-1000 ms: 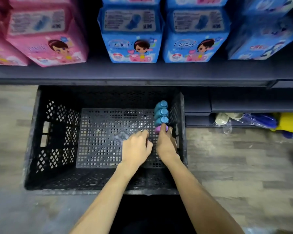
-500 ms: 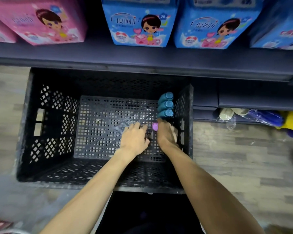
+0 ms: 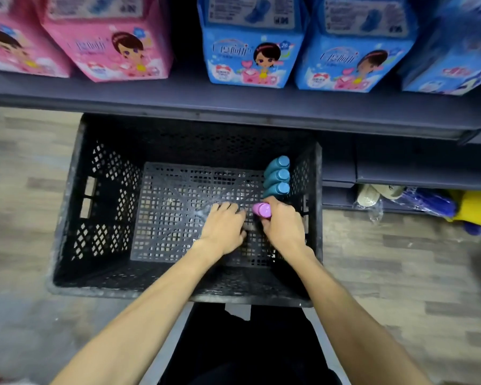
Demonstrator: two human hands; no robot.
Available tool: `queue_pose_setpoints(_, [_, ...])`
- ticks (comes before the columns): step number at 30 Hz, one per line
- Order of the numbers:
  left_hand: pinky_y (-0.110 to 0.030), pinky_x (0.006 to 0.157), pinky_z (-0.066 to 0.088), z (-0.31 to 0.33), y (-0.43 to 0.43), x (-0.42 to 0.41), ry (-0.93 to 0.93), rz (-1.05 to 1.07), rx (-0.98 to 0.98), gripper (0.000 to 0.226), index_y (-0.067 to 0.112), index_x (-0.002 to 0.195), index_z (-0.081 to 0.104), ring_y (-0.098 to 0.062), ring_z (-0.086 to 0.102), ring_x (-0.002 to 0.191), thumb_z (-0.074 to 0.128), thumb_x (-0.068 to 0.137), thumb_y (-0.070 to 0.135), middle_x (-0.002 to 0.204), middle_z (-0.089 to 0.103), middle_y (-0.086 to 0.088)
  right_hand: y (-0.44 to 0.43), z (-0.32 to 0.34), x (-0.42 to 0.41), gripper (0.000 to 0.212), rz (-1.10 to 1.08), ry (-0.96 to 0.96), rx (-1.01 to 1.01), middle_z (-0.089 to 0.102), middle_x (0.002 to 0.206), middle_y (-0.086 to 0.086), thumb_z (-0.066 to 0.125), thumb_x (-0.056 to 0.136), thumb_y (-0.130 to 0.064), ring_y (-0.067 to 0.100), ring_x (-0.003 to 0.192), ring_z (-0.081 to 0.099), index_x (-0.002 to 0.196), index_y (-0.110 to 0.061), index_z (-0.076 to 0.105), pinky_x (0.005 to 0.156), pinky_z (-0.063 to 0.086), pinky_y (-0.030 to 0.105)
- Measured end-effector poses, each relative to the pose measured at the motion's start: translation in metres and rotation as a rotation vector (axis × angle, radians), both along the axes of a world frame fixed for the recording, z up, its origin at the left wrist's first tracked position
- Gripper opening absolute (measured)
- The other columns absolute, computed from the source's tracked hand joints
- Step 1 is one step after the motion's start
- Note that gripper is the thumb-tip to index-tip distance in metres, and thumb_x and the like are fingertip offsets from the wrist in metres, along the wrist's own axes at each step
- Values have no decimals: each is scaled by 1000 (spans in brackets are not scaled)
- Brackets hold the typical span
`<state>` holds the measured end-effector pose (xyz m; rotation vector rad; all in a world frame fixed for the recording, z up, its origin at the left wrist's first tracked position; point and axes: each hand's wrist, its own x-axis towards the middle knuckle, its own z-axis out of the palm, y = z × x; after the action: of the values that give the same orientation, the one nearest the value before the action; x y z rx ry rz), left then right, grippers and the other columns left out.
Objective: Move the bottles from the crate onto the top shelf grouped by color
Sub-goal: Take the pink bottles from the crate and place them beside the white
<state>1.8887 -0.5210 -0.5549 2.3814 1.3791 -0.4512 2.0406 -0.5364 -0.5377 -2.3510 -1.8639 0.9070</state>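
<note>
A black lattice crate (image 3: 67,218) stands on the floor below the shelf. Three teal bottles (image 3: 278,175) stand in a row against its right wall. Just in front of them, my right hand (image 3: 283,227) grips a purple bottle (image 3: 261,210), whose cap sticks out past my fingers. My left hand (image 3: 223,227) is low over the crate floor beside it, fingers curled down near a patch of clear film (image 3: 203,213). I see nothing held in it.
The dark shelf edge (image 3: 233,107) overhangs the crate's far side, carrying pink packs (image 3: 109,45) at left and blue packs (image 3: 250,51) at right. Lower shelves at right hold bagged items (image 3: 378,195) and something yellow (image 3: 478,209). Wood-look floor lies on both sides.
My right hand has closed round the purple bottle and raised it slightly, so its cap shows more. The left hand stays in about the same spot. The camera has shifted.
</note>
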Motion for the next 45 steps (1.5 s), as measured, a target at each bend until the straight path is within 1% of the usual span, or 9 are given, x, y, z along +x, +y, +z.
queue_pose_setpoints(3, [-39, 111, 27, 10, -4, -13, -121, -23, 118, 46, 11, 125, 58, -27, 42, 130, 61, 85, 35, 129, 57, -8, -2, 22, -2, 32, 31, -42, 42, 71, 102, 5, 64, 88, -17, 33, 90, 67, 118, -22, 56, 72, 53, 40])
queue_pose_setpoints(11, [-41, 98, 43, 53, 14, -36, -270, -69, 331, 42, 11, 105, 66, -30, 59, 109, 73, 69, 31, 105, 67, -8, -8, 85, -16, 28, 61, -45, 255, 70, 97, 3, 62, 89, -29, 32, 88, 65, 117, -27, 59, 66, 43, 35])
queue_pose_setpoints(17, [-36, 93, 37, 98, 45, -42, -377, -139, 508, 33, 12, 96, 65, -29, 60, 106, 67, 68, 29, 97, 67, -5, 3, 133, -26, 31, 2, 69, 477, 67, 82, 6, 71, 83, -29, 35, 77, 62, 107, -24, 52, 63, 49, 40])
queue_pose_setpoints(24, [-38, 81, 45, 163, 73, -52, -410, -212, 636, 29, 13, 90, 61, -29, 58, 92, 47, 73, 32, 89, 62, -5, 21, 191, -27, 38, 15, 149, 631, 45, 65, -16, 75, 85, -29, 28, 78, 60, 112, -16, 52, 64, 33, 29])
queue_pose_setpoints(26, [-38, 73, 42, 184, 81, -54, -403, -225, 667, 21, 13, 86, 58, -30, 57, 85, 55, 72, 28, 84, 59, -6, 27, 209, -29, 41, 65, 146, 688, 48, 70, -15, 69, 91, -34, 29, 82, 61, 122, -15, 49, 64, 31, 28])
queue_pose_setpoints(29, [-37, 65, 41, 216, 93, -57, -378, -268, 721, 24, 10, 88, 59, -31, 57, 81, 63, 69, 24, 82, 59, -8, 35, 236, -30, 46, 128, 103, 765, 67, 96, 3, 60, 96, -40, 34, 92, 63, 132, -16, 42, 68, 38, 35])
queue_pose_setpoints(34, [-37, 63, 44, 266, 109, -58, -349, -327, 831, 28, 11, 90, 60, -30, 59, 77, 69, 67, 24, 80, 60, -6, 45, 281, -26, 46, 180, 5, 855, 66, 110, 3, 57, 98, -41, 33, 97, 63, 135, -20, 38, 69, 43, 37])
queue_pose_setpoints(40, [-38, 61, 45, 325, 122, -60, -371, -374, 970, 26, 11, 88, 59, -31, 58, 76, 68, 67, 21, 78, 59, -6, 54, 340, -16, 46, 185, 0, 935, 60, 107, 6, 58, 96, -42, 26, 95, 54, 130, -16, 43, 80, 49, 44])
queue_pose_setpoints(45, [-38, 61, 46, 375, 131, -53, -435, -395, 1081, 25, 10, 92, 62, -32, 59, 72, 61, 70, 22, 77, 61, -7, 58, 388, -10, 37, 198, 119, 969, 63, 98, -1, 61, 98, -30, 20, 80, 58, 126, -13, 43, 72, 43, 30])
